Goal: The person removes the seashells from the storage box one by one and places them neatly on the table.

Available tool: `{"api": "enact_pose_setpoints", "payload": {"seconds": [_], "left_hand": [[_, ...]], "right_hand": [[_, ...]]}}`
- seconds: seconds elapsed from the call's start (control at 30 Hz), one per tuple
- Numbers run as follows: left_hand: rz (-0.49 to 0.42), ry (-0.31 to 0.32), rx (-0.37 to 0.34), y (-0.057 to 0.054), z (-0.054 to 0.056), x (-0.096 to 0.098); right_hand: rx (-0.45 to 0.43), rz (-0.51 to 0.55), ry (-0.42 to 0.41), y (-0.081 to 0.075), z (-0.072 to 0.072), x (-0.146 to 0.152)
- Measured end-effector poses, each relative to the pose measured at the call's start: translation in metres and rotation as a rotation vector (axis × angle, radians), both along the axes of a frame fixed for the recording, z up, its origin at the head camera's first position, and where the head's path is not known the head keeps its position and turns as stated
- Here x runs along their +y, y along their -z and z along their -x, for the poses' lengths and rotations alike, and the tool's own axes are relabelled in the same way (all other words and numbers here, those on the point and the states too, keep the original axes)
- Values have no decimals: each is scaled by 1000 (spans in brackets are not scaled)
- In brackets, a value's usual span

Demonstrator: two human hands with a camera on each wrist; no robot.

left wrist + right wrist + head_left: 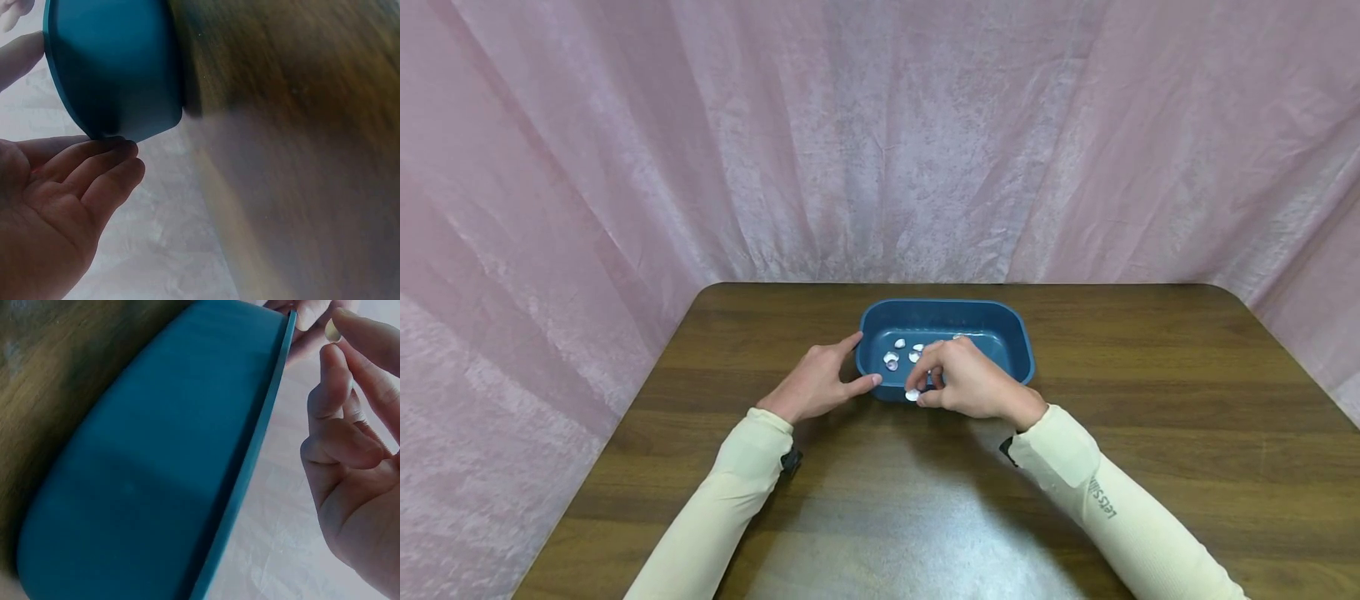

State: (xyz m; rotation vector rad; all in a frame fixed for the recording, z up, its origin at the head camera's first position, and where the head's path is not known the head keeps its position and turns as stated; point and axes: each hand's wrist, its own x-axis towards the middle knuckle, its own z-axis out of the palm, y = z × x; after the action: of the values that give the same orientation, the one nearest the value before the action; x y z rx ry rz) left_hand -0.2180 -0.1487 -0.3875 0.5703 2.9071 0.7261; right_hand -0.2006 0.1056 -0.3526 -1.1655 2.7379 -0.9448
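Observation:
A blue plastic basin (pixel 943 392) stands on the table. Inside lie several small white seashells (pixel 891 361), some with a purplish tint. My right hand (pixel 970 379) pinches one small, pale shell (pixel 912 395) between thumb and fingertip, over the basin's near rim; the right wrist view has this shell (pixel 332 331) just outside the rim, other fingers curled below. At the basin's left end my left hand (pixel 816 383) rests its thumb on the near rim, its nearly straight fingers (pixel 94 164) against the outer wall. My right hand hides part of the basin's inside.
The brown wooden table (pixel 1150 367) has rounded far corners. A pink velvety curtain (pixel 880 142) hangs along its far edge and both sides. Cream sleeves (pixel 737 483) cover both forearms, and a dark strap shows beneath each wrist.

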Motion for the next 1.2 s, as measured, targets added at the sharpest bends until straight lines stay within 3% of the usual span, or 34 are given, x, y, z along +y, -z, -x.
{"api": "enact_pose_setpoints", "payload": {"seconds": [0.6,1.2], "left_hand": [[1,8,28,1,0,-1],[-21,9,16,1,-1,-1]], "right_hand": [[74,-38,-119,12,-10,-14],[112,-184,-73,26,-23,-31]]}}
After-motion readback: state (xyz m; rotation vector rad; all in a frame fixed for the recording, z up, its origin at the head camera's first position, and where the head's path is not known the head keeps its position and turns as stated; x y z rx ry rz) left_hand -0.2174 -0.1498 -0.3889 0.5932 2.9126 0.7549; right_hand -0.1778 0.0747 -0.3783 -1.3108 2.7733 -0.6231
